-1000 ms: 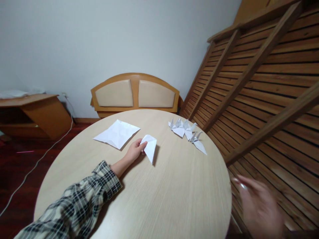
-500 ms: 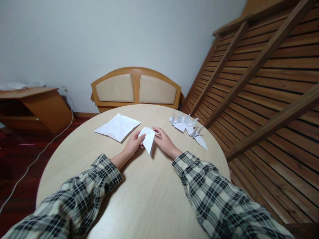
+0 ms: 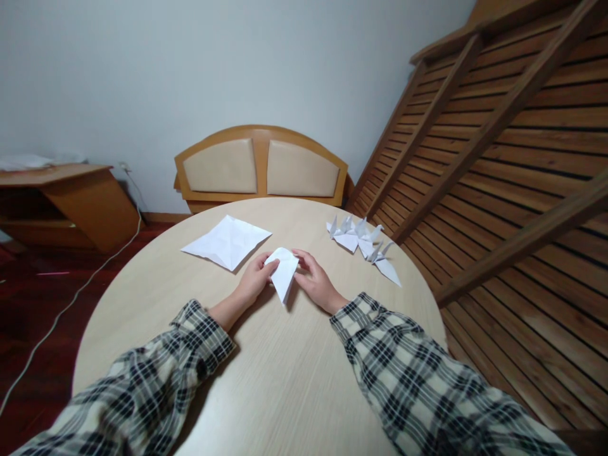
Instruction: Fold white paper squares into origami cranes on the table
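Note:
A small piece of folded white paper is held over the middle of the round table, its narrow point turned toward me. My left hand grips its left side, thumb on top and fingers underneath. At its right edge is my right hand, the fingers curled around the upper right corner and the thumb close to the edge. Some fingertips are hidden behind the paper. A creased white sheet lies flat beyond my left hand. Several folded paper cranes stand grouped to the right.
The pale wooden round table carries all the paper. Behind it stands a padded headboard against the wall. A slatted wooden frame leans close on the right. A desk and a white cable are at the left.
The folded paper sits slightly lower in view, and its tip has swung a little left. My right fingers have shifted along its right edge. The camera view has moved slightly.

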Tool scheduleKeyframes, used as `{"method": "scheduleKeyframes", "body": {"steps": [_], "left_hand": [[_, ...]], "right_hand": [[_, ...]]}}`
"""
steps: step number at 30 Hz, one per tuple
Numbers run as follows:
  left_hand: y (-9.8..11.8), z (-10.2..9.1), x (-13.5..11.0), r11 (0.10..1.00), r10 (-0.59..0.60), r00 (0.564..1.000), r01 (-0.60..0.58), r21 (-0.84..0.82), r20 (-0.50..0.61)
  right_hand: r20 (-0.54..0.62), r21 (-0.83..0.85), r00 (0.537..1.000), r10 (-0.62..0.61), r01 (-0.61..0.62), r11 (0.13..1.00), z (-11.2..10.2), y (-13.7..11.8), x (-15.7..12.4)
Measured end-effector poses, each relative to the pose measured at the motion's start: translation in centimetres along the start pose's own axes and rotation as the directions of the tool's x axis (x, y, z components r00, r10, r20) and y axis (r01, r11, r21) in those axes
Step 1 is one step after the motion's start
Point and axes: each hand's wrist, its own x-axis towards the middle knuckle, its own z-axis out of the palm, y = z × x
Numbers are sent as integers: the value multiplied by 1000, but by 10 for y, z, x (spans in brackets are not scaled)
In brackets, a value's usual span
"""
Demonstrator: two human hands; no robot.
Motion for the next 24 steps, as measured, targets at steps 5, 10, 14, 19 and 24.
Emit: {"method": "scheduleKeyframes", "body": {"steps": [5,10,14,19,24], "left_hand": [[-3,1,2,997,-8,1000,9,-74,14],[-4,4,3,999,-25,997,28,-44,68],[-4,4,2,999,-33,997,34,-21,77],[-7,3,4,994,-49,995,57,-95,84],[-3,7,3,998,-42,997,46,-53,69]], "right_hand": [[8,-252,994,-108,106,962,1,-3,-3],[-42,-313,992,-116,97,945,-2,3,-2],[-103,-298,992,-78,44,953,-5,7,-2],[-155,-247,987,-39,0,969,-6,3,0],[-190,-166,980,58,-90,982,-7,-1,3]]}}
